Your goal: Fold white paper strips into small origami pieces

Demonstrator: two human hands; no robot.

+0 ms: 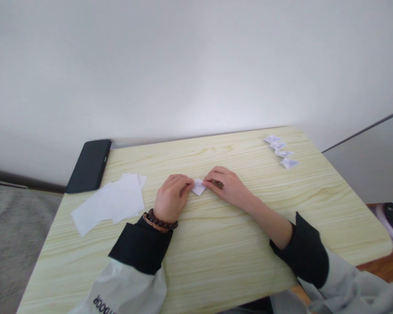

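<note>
A small folded piece of white paper (199,187) is stretched between my two hands over the middle of the table. My left hand (173,195) pinches its left corner between thumb and forefinger. On the opposite side, the fingertips of my right hand (228,186) grip the right corner. The paper looks roughly diamond-shaped, with a point toward me; my fingertips cover its side corners. Loose sheets of white paper (127,198) lie overlapping to the left of my left hand.
Several folded white paper pieces (288,163) lie in a row at the back right of the wood-patterned table (216,261). A black phone (90,165) rests at the back left edge. A white wall (196,69) stands directly behind the table.
</note>
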